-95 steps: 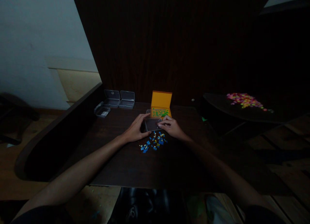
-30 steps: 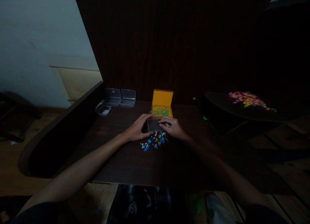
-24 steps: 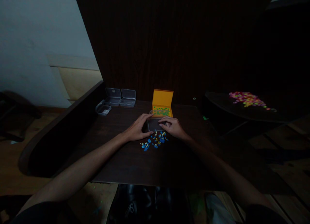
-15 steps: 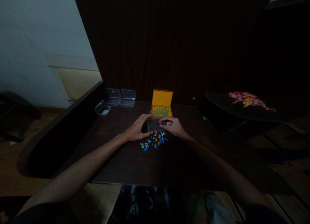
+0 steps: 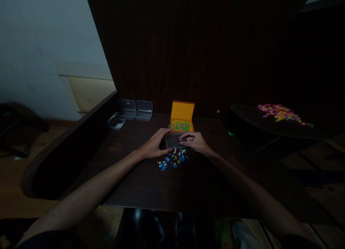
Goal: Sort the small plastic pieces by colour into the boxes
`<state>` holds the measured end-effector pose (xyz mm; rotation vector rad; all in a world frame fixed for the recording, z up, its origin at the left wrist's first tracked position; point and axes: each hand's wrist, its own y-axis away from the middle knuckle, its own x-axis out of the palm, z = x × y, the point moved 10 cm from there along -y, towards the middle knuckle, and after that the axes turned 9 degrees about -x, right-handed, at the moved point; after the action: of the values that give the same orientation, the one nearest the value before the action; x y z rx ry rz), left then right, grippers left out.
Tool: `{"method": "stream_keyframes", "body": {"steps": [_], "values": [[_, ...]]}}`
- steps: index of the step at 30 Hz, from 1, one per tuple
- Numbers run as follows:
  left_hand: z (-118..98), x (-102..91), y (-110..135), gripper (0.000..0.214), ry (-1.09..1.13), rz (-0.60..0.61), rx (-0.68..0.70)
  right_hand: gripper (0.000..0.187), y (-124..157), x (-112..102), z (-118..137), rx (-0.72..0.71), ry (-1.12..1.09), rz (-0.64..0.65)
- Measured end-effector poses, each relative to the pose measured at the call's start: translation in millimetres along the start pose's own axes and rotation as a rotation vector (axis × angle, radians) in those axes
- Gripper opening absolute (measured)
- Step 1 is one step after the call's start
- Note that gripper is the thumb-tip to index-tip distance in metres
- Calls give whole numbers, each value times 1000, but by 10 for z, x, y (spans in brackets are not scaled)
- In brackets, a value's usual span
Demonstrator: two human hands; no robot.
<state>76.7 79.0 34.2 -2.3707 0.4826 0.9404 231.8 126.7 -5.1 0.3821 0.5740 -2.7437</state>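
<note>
A clear plastic case [image 5: 173, 140] lies open on the dark table, in the middle of the view. My left hand [image 5: 154, 144] spans its left end, thumb at the near edge and fingertips at the far edge, gripping it. Over the right part of the case is my right hand [image 5: 196, 142], its fingers curled and pinched together; whatever they hold is too small or hidden. Small blue and cream building bricks [image 5: 175, 158] are scattered just in front of the case. Behind it stands an open yellow box [image 5: 182, 110] with green pieces [image 5: 181, 125] in it.
Several open clear cases [image 5: 144, 114] sit at the table's back left, beside a raised side panel [image 5: 70, 141]. A tall dark board [image 5: 188, 51] rises behind. On a dark surface to the right lies a pile of pink and yellow pieces [image 5: 280, 112]. The room is dim.
The whole view has shifted slightly, so everything sits a little further right and lower. My right fingers are drawn closer together over the case; my left hand keeps its grip.
</note>
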Motion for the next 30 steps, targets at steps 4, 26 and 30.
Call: {"method": "stream_keyframes", "body": {"steps": [4,26,30], "values": [[13,6,2,76,-6,3,-3,28,0,6,1,-8,-12,11],[211,-348,28,75,-90,-214,-62,17,147,160,390,-286,200,212],[203,-333,24,75,-107,-203,-66,21,157,222,343,-261,234,303]]}}
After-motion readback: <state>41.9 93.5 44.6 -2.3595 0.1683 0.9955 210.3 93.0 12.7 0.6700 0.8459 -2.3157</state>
